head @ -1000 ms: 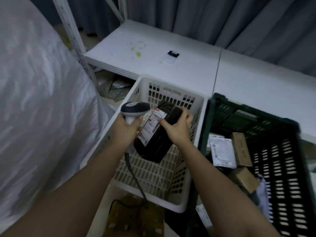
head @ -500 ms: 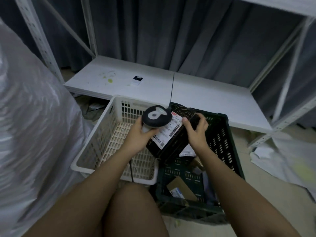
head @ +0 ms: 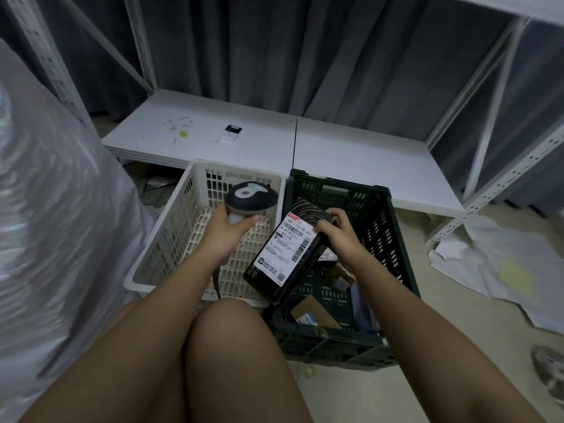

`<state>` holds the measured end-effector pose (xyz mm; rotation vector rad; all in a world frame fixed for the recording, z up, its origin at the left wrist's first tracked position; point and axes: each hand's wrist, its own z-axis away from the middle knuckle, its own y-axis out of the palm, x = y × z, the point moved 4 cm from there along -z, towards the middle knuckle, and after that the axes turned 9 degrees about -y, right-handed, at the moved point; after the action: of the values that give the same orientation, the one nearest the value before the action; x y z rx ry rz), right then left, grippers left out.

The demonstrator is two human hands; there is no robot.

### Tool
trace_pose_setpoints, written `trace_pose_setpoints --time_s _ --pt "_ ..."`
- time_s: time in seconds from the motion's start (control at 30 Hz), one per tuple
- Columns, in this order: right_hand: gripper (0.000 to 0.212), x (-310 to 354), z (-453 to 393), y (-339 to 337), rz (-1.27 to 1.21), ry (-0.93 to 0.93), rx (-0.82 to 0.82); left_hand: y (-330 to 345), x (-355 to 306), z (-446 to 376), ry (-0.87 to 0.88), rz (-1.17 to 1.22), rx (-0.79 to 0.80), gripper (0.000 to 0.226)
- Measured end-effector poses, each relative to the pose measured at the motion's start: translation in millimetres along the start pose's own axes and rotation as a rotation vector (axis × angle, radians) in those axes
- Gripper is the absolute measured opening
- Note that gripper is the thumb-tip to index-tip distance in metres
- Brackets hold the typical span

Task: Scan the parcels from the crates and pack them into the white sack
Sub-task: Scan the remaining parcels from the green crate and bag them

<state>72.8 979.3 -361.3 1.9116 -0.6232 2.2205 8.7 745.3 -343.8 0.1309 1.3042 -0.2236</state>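
From my seat: mid-task. Right hand grips black parcel over green crate; left hand wraps scanner. More parcels inside; white sack far left.

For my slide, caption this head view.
Left hand grips scanner; right hand holds labelled black parcel over crates.

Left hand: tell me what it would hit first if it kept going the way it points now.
The left hand, gripping the barcode scanner, points away from the person over the white crate. It would probably meet that crate's far wall first, though depth is unclear.
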Motion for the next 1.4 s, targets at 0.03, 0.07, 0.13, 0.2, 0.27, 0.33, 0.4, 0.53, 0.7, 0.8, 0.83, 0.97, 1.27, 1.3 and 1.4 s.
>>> trace_pose_setpoints --time_s 0.03,0.07,0.13,0.2,0.27,0.33,0.4,0.53,0.7,0.8,0.83,0.97,1.27,1.3,1.4 --pt "0.033 6 0 -1 -0.003 -0.01 -0.016 0 -2 2 0.004 -0.008 0.003 0.044" --pt "0.03 13 -2 -2 0.012 -0.038 -0.037 0 -4 4 0.012 -0.013 0.005 0.047" --pt "0.029 28 -9 -6 0.048 -0.115 -0.072 -1 -7 6 0.028 -0.021 0.01 0.05" --pt "0.033 39 -16 -9 0.038 -0.175 -0.103 -1 -10 9 0.049 -0.042 0.035 0.048" --pt "0.038 46 -22 -9 0.035 -0.217 -0.096 -1 -13 11 0.071 -0.074 0.057 0.05" --pt "0.04 44 -29 -8 0.083 -0.219 -0.083 -1 -13 12 0.079 -0.093 0.087 0.052" --pt "0.045 37 -36 -7 0.127 -0.204 -0.101 -1 -9 13 0.072 -0.1 0.102 0.051" --pt "0.051 30 -44 -3 0.124 -0.191 -0.092 -2 -3 10 0.087 -0.144 0.121 0.041" --pt "0.052 29 -48 -1 0.116 -0.198 -0.099 0 3 8 0.07 -0.158 0.137 0.05" --pt "0.051 29 -49 -2 0.102 -0.211 -0.087 -2 5 5 0.051 -0.133 0.123 0.045" --pt "0.05 29 -49 -2 0.103 -0.217 -0.086 -3 5 5 0.043 -0.128 0.113 0.043" --pt "0.048 29 -49 -1 0.103 -0.209 -0.085 -4 7 2 0.037 -0.109 0.098 0.04" --pt "0.049 31 -50 0 0.121 -0.214 -0.068 -2 7 2 0.054 -0.115 0.111 0.048" --pt "0.049 31 -49 0 0.124 -0.213 -0.073 -2 7 1 0.058 -0.12 0.11 0.047" --pt "0.046 35 -44 3 0.138 -0.227 -0.09 -5 7 0 0.07 -0.131 0.112 0.048"
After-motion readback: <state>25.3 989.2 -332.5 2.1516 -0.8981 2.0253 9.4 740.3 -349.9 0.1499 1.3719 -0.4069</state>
